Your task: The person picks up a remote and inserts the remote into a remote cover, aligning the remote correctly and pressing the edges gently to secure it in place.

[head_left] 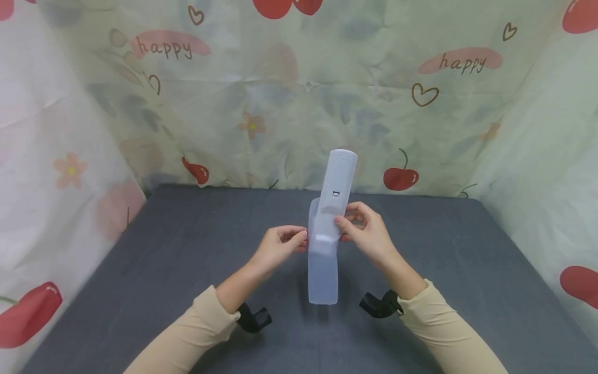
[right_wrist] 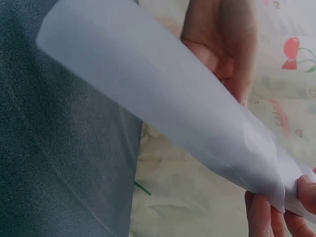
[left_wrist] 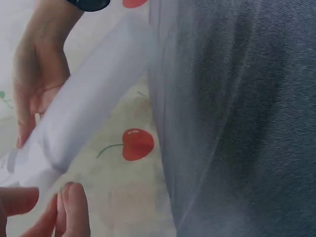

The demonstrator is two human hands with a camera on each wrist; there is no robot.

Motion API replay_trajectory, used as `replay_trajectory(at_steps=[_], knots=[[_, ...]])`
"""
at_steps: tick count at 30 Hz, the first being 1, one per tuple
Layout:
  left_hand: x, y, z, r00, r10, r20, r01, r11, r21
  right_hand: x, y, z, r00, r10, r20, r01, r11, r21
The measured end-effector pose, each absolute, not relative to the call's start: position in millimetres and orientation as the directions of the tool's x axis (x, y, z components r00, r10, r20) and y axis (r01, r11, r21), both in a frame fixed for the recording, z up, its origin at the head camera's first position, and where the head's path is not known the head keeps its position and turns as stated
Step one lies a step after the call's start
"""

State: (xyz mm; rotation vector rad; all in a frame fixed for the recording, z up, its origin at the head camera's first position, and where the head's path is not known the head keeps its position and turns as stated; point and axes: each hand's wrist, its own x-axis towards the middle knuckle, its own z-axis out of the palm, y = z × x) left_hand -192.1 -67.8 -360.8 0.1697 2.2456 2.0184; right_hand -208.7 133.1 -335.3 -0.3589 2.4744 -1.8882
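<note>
"happy" reads clearly at the upper left of the cloth (head_left: 280,67), and here it is again at the upper right, brown letters over pink smears (head_left: 460,61). the right wrist view catches one more scrap of lettering, small and blurred. on to the white device (head_left: 343,169): up in the middle, above the tabletop (head_left: 224,213), tilted, with a small dark slot (head_left: 336,194) on its face, too tiny to make out inside. its lower end sits in the mouth of the translucent pouch (head_left: 323,275), hazy through the film; how deep it goes, i can't tell.

the right hand (head_left: 369,231) has a closed grip on the device, thumb in front, fingers partly hidden behind. the left hand (head_left: 280,246) is at the pouch's left edge, fingers bent, thumb near the fingertips; whether that grip pinches the film, i can't tell. black straps (head_left: 254,319) poke out by both cuffs (head_left: 217,306), and the forearms run off the bottom of the head view.

below, a dark grey tabletop, woven-looking up close. around it, pale cloth on three sides, creased, with red cherries (head_left: 401,178), brown hearts (head_left: 424,95) and orange flowers (head_left: 70,170), some cut off at the edges.
</note>
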Motion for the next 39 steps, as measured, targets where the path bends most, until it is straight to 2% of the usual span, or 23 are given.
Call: replay_trajectory(at_steps=[5,12,39], knots=[[-191.6,-68.4,-365.3,-0.984,0.177,-0.034,-0.016,0.103,0.995,-208.9,135.0,-334.1,-0.971,-0.193,0.137,-0.183,0.245,-0.952],[-189.4,-65.1,-364.1,-0.994,0.113,-0.002,0.006,0.077,0.997,-210.3,136.5,-333.9,-0.963,-0.233,0.137,-0.19,0.225,-0.956],[-187.7,-62.2,-364.2,-0.996,0.083,0.009,0.022,0.149,0.989,-211.2,137.6,-335.3,-0.942,-0.317,0.112,-0.212,0.3,-0.93]])
